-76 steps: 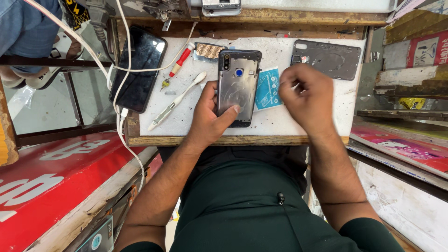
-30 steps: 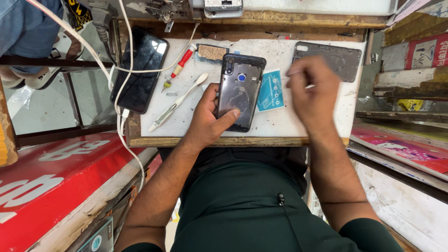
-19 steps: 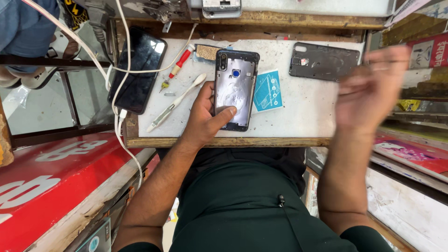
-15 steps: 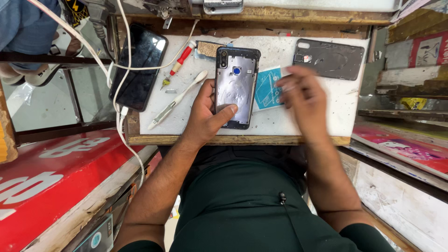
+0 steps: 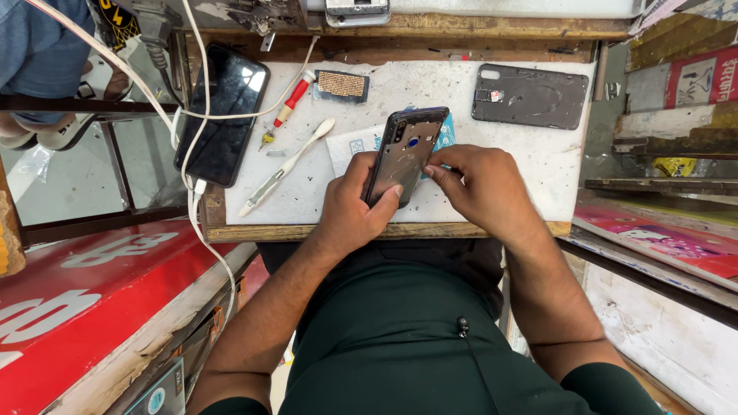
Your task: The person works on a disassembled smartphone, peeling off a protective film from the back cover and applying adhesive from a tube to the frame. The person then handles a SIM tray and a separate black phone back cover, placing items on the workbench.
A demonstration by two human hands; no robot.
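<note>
Phone frame (image 5: 405,156) lifted, tilted since 0.5 s ago; long axis now 1–7 o'clock above tabletop (image 5: 530,161). Left hand (image 5: 355,206) clasps lower end; right hand (image 5: 480,188), at 3 o'clock, fingertips pinched against right edge.

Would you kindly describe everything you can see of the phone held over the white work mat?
The phone is a dark slab with rounded corners, its back cover off, showing a greyish, shiny inner surface with a small blue spot near the top and a camera opening at the upper corner. It is tilted, raised off the white mat. The left hand grips its lower end, thumb across the face; the right hand pinches its right edge. A blue packet lies partly hidden behind it.
</note>
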